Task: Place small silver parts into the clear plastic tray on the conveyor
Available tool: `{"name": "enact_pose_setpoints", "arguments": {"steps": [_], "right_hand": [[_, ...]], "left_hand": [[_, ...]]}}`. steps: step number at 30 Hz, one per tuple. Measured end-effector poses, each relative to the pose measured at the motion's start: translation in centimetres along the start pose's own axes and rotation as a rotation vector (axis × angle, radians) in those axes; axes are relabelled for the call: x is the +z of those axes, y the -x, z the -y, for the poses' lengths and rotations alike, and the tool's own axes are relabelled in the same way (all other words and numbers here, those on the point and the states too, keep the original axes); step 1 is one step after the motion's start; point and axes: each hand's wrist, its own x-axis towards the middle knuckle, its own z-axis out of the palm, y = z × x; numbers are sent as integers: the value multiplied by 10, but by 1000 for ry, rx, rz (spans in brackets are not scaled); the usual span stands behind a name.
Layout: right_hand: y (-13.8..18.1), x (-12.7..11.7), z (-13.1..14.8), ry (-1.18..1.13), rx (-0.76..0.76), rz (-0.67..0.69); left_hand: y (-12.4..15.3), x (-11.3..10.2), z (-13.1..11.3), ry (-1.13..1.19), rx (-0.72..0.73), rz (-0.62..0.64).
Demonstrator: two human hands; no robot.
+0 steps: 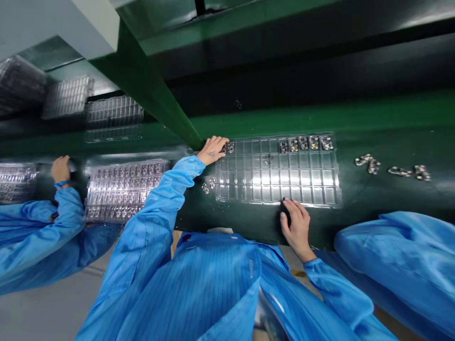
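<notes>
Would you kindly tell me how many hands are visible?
3: left hand at the far left corner of the tray, right hand at its near edge, co-worker's hand further left; others may be hidden.

The bare left hand (212,150) reaches over small, dark-and-silver electronic modules (231,147) at the far left corner of a clear plastic compartmented tray (253,178) on the dark green counter (384,199). The bare right hand (297,226) is at the tray's near edge. Five similar modules (313,142) sit in its far right compartments; loose ones (205,188) lie beside its left side.
</notes>
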Motion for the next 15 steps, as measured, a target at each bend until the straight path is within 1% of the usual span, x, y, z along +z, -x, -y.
{"name": "enact_pose_setpoints", "arguments": {"steps": [5, 10, 12, 15], "right_hand": [[-1, 0, 1, 4, -4, -6], [-2, 1, 1, 3, -5, -14], [-1, 0, 1, 8, -3, -19], [0, -1, 2, 24, 9, -10]], "left_hand": [[3, -1, -1, -6, 52, -53], [6, 3, -3, 42, 98, -63], [7, 5, -3, 80, 103, -75], [7, 9, -1, 209, 112, -112]]}}
